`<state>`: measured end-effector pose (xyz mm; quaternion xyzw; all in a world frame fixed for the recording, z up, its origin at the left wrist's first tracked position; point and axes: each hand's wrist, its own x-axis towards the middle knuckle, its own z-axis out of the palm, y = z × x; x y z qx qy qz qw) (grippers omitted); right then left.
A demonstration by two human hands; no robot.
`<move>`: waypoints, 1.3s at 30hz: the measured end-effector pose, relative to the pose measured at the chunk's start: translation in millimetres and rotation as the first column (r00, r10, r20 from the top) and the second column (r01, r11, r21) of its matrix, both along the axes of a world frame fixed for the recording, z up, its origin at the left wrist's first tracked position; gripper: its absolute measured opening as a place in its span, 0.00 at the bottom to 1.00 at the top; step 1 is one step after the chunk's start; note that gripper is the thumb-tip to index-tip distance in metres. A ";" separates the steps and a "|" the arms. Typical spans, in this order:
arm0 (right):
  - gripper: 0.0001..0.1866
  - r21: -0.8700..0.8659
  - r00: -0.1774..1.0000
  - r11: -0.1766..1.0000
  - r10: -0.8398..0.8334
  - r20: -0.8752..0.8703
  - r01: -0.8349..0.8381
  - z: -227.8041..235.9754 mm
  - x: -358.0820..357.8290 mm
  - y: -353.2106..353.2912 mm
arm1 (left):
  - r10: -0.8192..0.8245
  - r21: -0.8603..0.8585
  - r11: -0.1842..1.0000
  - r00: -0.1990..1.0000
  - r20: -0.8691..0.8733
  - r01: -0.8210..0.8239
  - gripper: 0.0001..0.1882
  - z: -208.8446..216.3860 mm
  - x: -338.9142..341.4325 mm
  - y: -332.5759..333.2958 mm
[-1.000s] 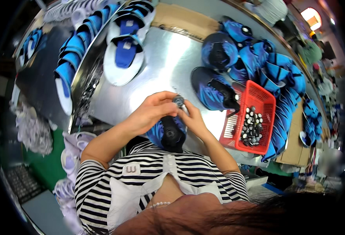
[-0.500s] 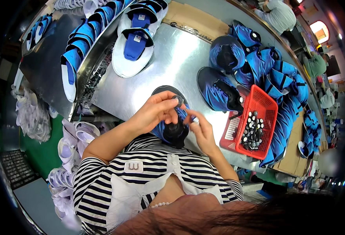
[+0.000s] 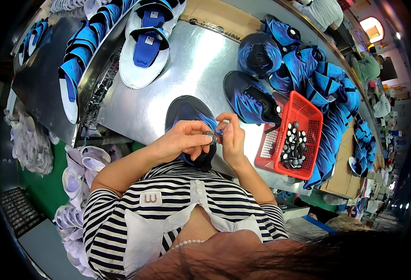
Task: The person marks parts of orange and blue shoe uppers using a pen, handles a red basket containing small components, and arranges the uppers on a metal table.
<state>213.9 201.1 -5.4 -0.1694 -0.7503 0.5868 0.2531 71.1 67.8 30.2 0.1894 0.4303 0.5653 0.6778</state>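
Observation:
Over a dark blue shoe upper [image 3: 186, 108] at the front edge of the metal table, both hands are close together. My left hand [image 3: 181, 141] is closed, pinching a small round dark knob [image 3: 210, 136] between thumb and fingertips. Just right of it, my right hand [image 3: 232, 143] is bent with its fingertips drawn together; something small and bluish shows there, too small to name. The hands partly cover the upper's near end. Another blue-and-black shoe upper [image 3: 249, 99] lies to the right, beside a red plastic basket [image 3: 312, 107] holding several small black-and-white pieces [image 3: 293, 148].
More blue uppers [image 3: 333, 88] are heaped and stacked along the right side. White-edged blue uppers [image 3: 144, 67] sit at the far left of the metal table [image 3: 196, 60], with a row of uppers [image 3: 77, 60] beyond the metal rim. White uppers [image 3: 77, 177] hang low at left.
My right hand has risen and turned more upright beside the left. My left hand, still pinching the knob, sits slightly lower. The whole view has shifted a little.

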 end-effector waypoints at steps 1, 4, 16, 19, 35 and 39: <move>0.19 0.008 1.000 1.000 -0.002 -0.001 0.002 0.6 -1.1 -1.4 | -0.004 0.014 1.000 1.000 0.004 0.004 0.08 -1.6 -0.3 0.1; 0.21 0.006 1.000 1.000 0.001 -0.001 -0.001 2.6 -2.2 -2.6 | -0.018 0.037 0.999 1.000 0.015 0.017 0.08 -6.6 -0.9 0.3; 0.24 -0.029 1.000 1.000 -0.003 -0.021 0.003 -0.9 0.5 -2.5 | 0.020 0.026 0.999 0.999 -0.030 -0.019 0.08 -6.4 -0.2 2.0; 0.25 -0.035 1.000 0.999 0.001 -0.019 -0.001 -1.8 -0.4 -3.8 | 0.030 0.030 0.999 0.999 -0.033 -0.029 0.09 -6.2 0.0 1.9; 0.28 -0.120 0.997 0.990 -0.079 0.005 0.079 -1.8 -0.8 -7.0 | 0.133 0.068 0.990 0.985 -0.106 -0.126 0.10 -3.2 -2.4 -1.2; 0.17 -0.496 0.948 0.865 0.220 0.229 -0.080 23.3 12.6 -17.5 | 0.349 0.039 0.935 0.935 0.059 -0.352 0.10 -23.0 -2.3 4.4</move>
